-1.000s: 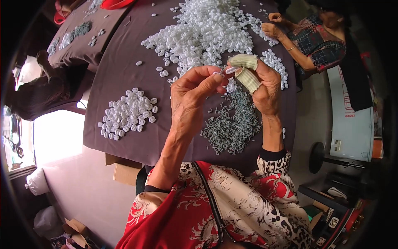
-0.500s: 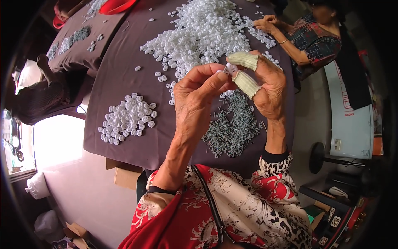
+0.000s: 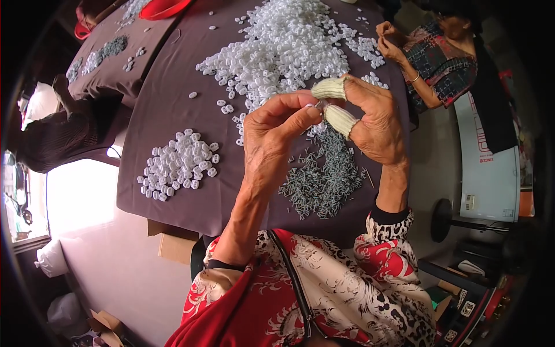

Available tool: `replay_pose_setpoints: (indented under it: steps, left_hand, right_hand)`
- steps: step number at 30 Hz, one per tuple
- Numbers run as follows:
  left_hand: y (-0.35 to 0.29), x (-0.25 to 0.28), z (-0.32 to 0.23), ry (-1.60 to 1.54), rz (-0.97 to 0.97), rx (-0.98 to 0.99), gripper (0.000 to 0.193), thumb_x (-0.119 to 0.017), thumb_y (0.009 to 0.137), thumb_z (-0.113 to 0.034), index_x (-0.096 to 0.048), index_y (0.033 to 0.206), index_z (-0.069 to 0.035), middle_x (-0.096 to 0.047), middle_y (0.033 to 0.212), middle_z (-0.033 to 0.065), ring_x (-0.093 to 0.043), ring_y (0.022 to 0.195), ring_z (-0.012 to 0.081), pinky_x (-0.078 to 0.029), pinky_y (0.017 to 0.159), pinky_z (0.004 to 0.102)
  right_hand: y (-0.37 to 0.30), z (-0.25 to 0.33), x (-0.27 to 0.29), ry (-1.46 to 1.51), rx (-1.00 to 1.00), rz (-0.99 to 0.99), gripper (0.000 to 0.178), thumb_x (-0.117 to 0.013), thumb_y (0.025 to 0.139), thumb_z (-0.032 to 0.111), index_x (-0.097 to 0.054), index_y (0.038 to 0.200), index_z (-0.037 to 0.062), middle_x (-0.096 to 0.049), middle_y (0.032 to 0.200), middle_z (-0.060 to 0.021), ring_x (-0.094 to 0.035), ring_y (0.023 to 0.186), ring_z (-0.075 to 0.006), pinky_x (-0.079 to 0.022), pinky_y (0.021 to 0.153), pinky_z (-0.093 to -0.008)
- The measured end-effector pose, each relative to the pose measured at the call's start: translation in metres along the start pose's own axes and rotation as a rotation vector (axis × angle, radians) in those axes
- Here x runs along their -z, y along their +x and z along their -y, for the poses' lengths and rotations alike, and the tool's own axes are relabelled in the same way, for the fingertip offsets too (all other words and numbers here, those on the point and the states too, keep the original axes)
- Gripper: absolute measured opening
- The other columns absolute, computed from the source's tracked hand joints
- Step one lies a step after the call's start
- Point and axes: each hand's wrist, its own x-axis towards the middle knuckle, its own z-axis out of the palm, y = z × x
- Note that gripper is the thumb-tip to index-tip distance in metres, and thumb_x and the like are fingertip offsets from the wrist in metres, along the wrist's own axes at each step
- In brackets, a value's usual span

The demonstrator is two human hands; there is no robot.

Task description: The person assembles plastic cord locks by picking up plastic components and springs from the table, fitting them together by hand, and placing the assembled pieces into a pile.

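Note:
My left hand (image 3: 269, 130) pinches a small white plastic piece (image 3: 310, 105) between thumb and fingers, mostly covered by them. My right hand (image 3: 373, 118) meets it tip to tip, its thumb and a finger in pale ribbed knit covers (image 3: 340, 120). Those covered tips press close together at the piece; what they grip is too small to make out. Both hands are raised over the table, above a pile of small grey metal screws or pins (image 3: 321, 185). Beyond them spreads a large heap of white plastic pieces (image 3: 289, 46).
A smaller pile of white pieces (image 3: 179, 165) lies at the left of the brown-covered table (image 3: 231, 191). Across the right corner, another person's hands (image 3: 393, 43) are held together. A second table with grey and white parts and a red basin (image 3: 163, 8) stands far left.
My right hand has shifted slightly, its wrist to the right, and its covered tips have closed nearer my left fingertips. A white piece between them no longer shows. The other person's hands drew back right.

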Motion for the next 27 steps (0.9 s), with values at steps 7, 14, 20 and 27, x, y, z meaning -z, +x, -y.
replay_pose_setpoints:
  steps: [7, 14, 20, 27]
  left_hand:
    - [0.003, 0.004, 0.0, -0.012, -0.005, -0.026, 0.014, -0.063, 0.077, -0.005, -0.062, 0.088, 0.003, -0.063, 0.08, 0.0074, -0.058, 0.073, 0.012, -0.045, 0.073, 0.0235]
    - [0.004, -0.001, 0.002, -0.082, -0.041, -0.081, 0.015, -0.062, 0.078, -0.005, -0.062, 0.089, 0.004, -0.063, 0.08, 0.0081, -0.058, 0.073, 0.0127, -0.046, 0.072, 0.0242]
    - [0.001, -0.003, 0.003, -0.066, -0.038, -0.068, 0.016, -0.062, 0.078, -0.005, -0.061, 0.091, 0.004, -0.063, 0.081, 0.0085, -0.058, 0.073, 0.0128, -0.047, 0.072, 0.0245]
    - [-0.002, -0.004, -0.001, -0.01, -0.064, -0.059, 0.01, -0.059, 0.079, -0.004, -0.059, 0.086, 0.003, -0.06, 0.077, 0.008, -0.057, 0.066, 0.0134, -0.048, 0.063, 0.0264]
  right_hand:
    - [-0.005, -0.007, -0.004, 0.216, -0.171, 0.024, 0.027, -0.057, 0.071, 0.0, -0.058, 0.098, -0.0014, -0.061, 0.085, -0.0084, -0.059, 0.076, -0.0154, -0.047, 0.069, -0.0254]
    - [-0.012, -0.005, -0.018, 0.424, -0.314, -0.128, 0.028, -0.047, 0.075, 0.0, -0.057, 0.101, -0.0027, -0.061, 0.089, -0.0071, -0.058, 0.081, -0.0114, -0.047, 0.075, -0.0233]
    - [-0.01, -0.003, -0.016, 0.367, -0.289, -0.115, 0.024, -0.051, 0.073, 0.005, -0.06, 0.093, -0.0029, -0.063, 0.083, -0.0095, -0.06, 0.073, -0.0134, -0.048, 0.066, -0.0251]
    - [-0.006, -0.006, -0.013, 0.922, -0.424, -0.301, 0.018, -0.054, 0.076, 0.0, -0.061, 0.093, -0.0026, -0.063, 0.086, -0.0098, -0.061, 0.071, -0.0143, -0.05, 0.065, -0.0249]
